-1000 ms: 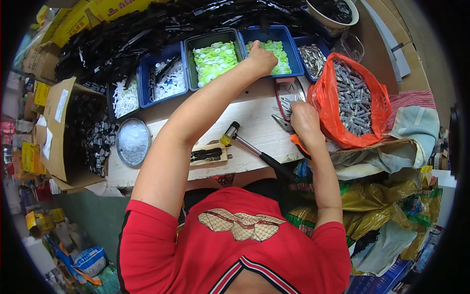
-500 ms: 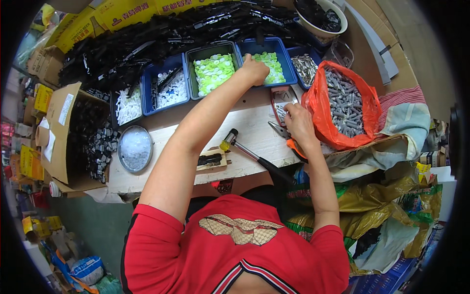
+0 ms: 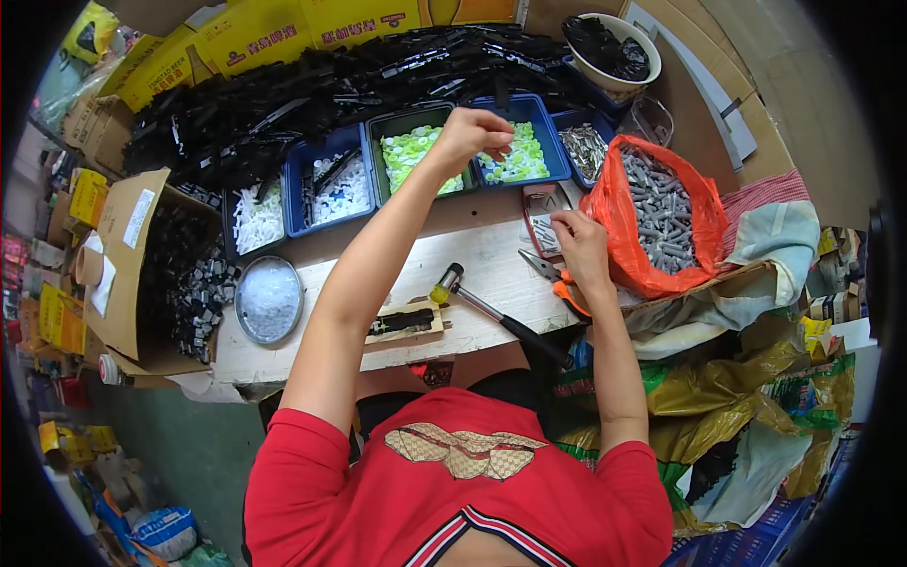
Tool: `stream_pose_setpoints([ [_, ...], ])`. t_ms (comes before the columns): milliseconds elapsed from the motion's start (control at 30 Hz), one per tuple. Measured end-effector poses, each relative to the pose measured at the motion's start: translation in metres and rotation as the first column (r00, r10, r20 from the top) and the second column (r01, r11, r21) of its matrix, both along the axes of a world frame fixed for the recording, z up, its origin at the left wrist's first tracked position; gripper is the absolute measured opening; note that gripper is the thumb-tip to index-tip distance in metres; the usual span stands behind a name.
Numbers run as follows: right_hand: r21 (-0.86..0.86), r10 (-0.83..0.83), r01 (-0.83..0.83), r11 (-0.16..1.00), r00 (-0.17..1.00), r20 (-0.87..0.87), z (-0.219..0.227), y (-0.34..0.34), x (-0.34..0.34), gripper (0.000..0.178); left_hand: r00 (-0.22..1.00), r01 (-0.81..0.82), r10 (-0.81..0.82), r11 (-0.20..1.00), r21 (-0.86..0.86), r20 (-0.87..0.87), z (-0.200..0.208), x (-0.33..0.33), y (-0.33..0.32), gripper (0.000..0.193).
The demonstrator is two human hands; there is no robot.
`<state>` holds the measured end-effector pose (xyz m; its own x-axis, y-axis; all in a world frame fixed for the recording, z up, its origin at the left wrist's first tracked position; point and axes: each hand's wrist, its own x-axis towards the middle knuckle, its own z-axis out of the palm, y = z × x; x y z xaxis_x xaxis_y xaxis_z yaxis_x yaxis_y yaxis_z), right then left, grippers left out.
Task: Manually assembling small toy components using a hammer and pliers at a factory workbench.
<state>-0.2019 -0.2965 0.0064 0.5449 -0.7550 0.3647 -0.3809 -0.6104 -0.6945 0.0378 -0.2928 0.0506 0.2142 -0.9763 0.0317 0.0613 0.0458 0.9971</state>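
My left hand hangs over the two bins of green and white caps, its fingers pinched together. Under its fingertips lies the blue bin of caps; the dark bin of similar caps is below the wrist. Whatever the left fingers hold is too small to make out. My right hand is closed in a pinch at a small red-rimmed tray with small metal pieces; its grip is hidden. Closer to me, a black part lies in a wooden holder. A hammer rests beside it.
Orange-handled pliers lie by the right wrist. A red bag of grey cylinders stands at right. Bins of white pieces and a round dish are at left. Black parts pile along the back.
My left hand has lifted out of the blue bin of caps and moved slightly left. My right hand stays near the red-rimmed tray, its fingers drawn together. The whole view has shifted a little.
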Motion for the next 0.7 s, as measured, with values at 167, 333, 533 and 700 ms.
stream_pose_setpoints([
  [167, 0.505, -0.047, -0.141, 0.852, 0.939, 0.342, 0.012, 0.021, 0.014, 0.010, 0.855, -0.016, 0.001, 1.000, -0.025, -0.518, -0.006, -0.014, 0.079, 0.015],
  [333, 0.673, 0.029, -0.469, 0.572, 0.831, 0.555, 0.036, 0.070, 0.044, 0.013, 0.711, 0.031, -0.073, 0.997, -0.072, -0.700, -0.036, -0.036, 0.160, 0.016],
  [533, 0.741, 0.040, -0.527, 0.417, 0.825, 0.564, 0.031, 0.108, 0.075, 0.013, 0.622, -0.111, -0.044, 0.983, -0.144, -0.782, -0.054, -0.051, 0.214, 0.019],
  [700, 0.765, 0.080, -0.541, 0.348, 0.831, 0.551, 0.024, 0.122, 0.082, 0.011, 0.601, -0.156, -0.041, 0.973, -0.167, -0.798, -0.059, -0.049, 0.230, 0.018],
])
